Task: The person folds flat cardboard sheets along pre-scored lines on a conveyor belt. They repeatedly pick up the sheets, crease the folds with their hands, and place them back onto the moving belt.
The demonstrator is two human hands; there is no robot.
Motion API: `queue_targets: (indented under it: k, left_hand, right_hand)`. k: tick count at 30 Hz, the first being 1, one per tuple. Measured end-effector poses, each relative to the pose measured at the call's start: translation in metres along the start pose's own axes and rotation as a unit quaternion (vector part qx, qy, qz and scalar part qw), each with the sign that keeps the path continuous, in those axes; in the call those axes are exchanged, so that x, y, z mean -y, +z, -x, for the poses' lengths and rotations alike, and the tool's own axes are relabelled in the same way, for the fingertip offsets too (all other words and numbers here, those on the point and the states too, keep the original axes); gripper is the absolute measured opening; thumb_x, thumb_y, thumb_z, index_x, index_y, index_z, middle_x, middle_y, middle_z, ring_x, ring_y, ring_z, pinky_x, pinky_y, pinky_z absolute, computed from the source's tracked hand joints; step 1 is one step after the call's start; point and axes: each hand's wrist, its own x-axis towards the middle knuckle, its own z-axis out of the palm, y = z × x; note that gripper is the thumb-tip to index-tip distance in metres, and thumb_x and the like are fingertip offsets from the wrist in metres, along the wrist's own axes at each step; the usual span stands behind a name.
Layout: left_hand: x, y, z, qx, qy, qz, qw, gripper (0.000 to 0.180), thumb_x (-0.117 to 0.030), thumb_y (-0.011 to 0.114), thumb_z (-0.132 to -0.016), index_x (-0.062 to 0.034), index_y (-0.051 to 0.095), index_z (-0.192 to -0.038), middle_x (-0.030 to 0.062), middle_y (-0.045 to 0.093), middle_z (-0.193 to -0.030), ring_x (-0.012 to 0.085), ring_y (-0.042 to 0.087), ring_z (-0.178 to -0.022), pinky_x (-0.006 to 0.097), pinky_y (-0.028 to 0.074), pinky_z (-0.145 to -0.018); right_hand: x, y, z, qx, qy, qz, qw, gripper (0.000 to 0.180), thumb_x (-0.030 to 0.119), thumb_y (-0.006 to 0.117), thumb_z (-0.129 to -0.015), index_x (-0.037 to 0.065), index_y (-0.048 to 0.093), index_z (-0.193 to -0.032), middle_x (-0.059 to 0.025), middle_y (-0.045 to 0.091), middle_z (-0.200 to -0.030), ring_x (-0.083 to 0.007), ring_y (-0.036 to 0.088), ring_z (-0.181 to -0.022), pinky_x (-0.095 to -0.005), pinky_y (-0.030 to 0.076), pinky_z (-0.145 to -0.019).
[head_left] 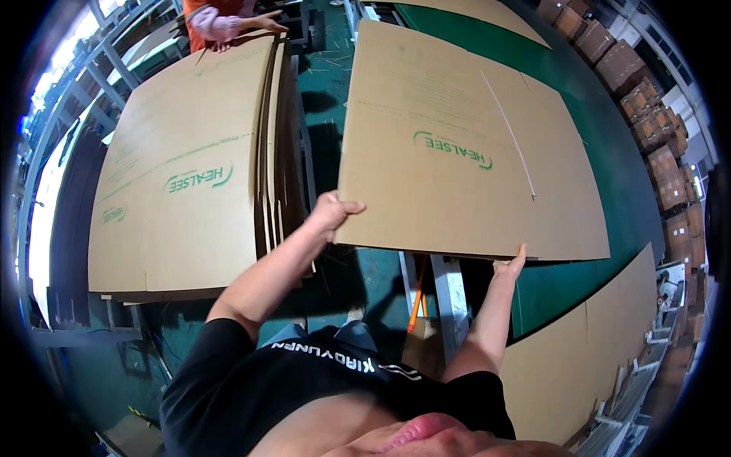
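Note:
A large flat cardboard sheet (457, 206), brown with green print and a thin white line across it, lies tilted in front of me. My left hand (333, 213) is closed on its near left corner, thumb on top. My right hand (512, 265) holds the near edge farther right, its thumb against the edge and the other fingers hidden beneath. The sheet partly covers a green table surface (601, 152). To my left stands a stack of similar printed cardboard sheets (175, 228), apart from the sheet I hold.
Another person's hand (263, 21) and pink sleeve are at the stack's far edge. Plain cardboard (586, 350) lies at the near right. Bundled boxes (655, 122) line the right side. A metal table leg (449, 297) stands below, and scraps litter the green floor (324, 91).

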Motion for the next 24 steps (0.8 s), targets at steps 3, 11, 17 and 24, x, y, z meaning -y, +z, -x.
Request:
queue_targets:
  k: [3,11,17,24]
  left_hand:
    - [-0.081,-0.013,0.028,-0.027,0.024,-0.049,0.998,0.033,0.002,0.068,-0.078,0.008,0.059,-0.109,0.0192,0.068,-0.095,0.0257,0.07,-0.081,0.039,0.059,-0.074]
    - [-0.199,-0.113,0.161,-0.137,0.129,-0.08,0.979,0.085,-0.004,0.07,-0.076,0.0165,0.018,-0.14,0.0237,0.06,-0.109,0.0256,0.065,-0.095,0.035,0.056,-0.08]
    - [-0.188,-0.32,0.302,-0.14,0.208,-0.12,0.96,0.058,-0.022,0.07,-0.073,0.0059,0.054,-0.121,0.0091,0.066,-0.094,0.0163,0.064,-0.085,0.028,0.052,-0.079]
    - [-0.223,-0.662,0.466,-0.284,0.076,-0.242,0.925,0.055,-0.03,0.07,-0.082,0.0014,0.054,-0.124,0.0112,0.066,-0.11,0.0222,0.065,-0.099,0.036,0.051,-0.09]
  right_hand:
    - [0.002,0.05,0.035,0.062,0.002,-0.056,0.997,0.044,0.024,0.059,-0.087,0.006,0.053,-0.127,-0.01,0.058,-0.124,-0.0304,0.057,-0.113,-0.048,0.05,-0.093]
    - [0.015,0.149,0.18,0.24,-0.023,-0.02,0.97,0.027,0.011,0.06,-0.085,-0.002,0.061,-0.109,-0.0117,0.065,-0.109,-0.0262,0.064,-0.102,-0.0415,0.054,-0.089]
    - [-0.076,0.161,0.361,0.255,0.04,0.076,0.963,0.023,0.012,0.062,-0.086,0.003,0.063,-0.107,-0.0084,0.066,-0.105,-0.0216,0.064,-0.094,-0.0363,0.056,-0.083]
    - [-0.32,0.159,0.617,0.577,0.192,0.231,0.76,0.026,0.014,0.051,-0.096,-0.003,0.053,-0.116,-0.0163,0.063,-0.099,-0.0241,0.068,-0.081,-0.0349,0.059,-0.069]
